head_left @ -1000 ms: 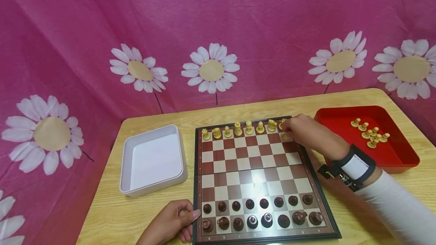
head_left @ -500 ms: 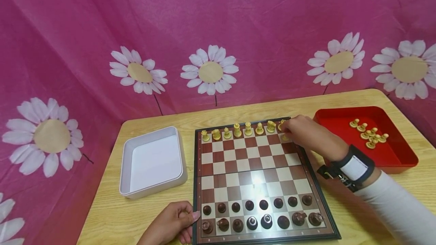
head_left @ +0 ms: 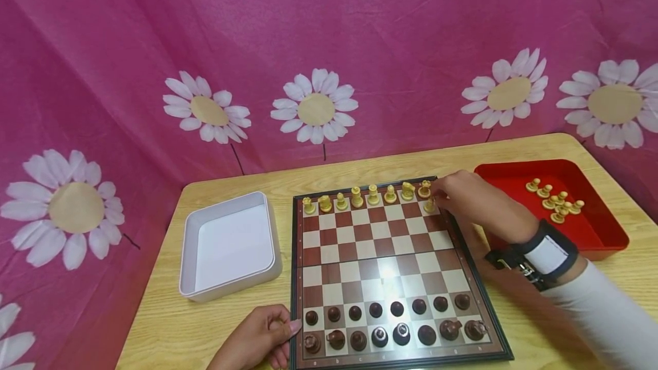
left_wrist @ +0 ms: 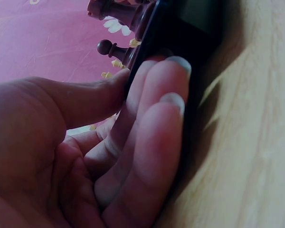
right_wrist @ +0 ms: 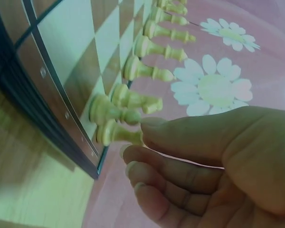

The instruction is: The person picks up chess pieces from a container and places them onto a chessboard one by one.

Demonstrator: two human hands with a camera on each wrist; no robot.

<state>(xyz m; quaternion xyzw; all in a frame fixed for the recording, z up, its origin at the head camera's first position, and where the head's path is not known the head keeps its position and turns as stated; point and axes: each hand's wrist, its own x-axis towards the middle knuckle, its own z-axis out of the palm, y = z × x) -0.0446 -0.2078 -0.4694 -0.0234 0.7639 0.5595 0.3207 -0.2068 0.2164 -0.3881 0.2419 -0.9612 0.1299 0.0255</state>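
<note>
The chessboard (head_left: 396, 244) lies on the table with a full back row of cream pieces on its far side and two rows of dark pieces on its near side. My left hand (head_left: 259, 333) grips the board's near left edge, thumb on the rim and fingers curled beneath. At the far right corner, a cream pawn (head_left: 429, 205) stands upright in front of a cream rook (head_left: 424, 189). My right hand (head_left: 485, 204) is beside them; in the right wrist view its thumb tip is right at the pawn's head (right_wrist: 132, 117), the other fingers loosely bent and apart from the pawn.
A red tray (head_left: 612, 238) at the right contains several cream pawns (head_left: 560, 204). To the left of the board is a white tray (head_left: 187, 256). Pink cloth with printed daisies (head_left: 316, 108) hangs behind the table.
My right hand has drawn slightly right, away from the corner, and its fingers have loosened from the pawn. The pawn and rook now show more fully. My left hand keeps its place.
</note>
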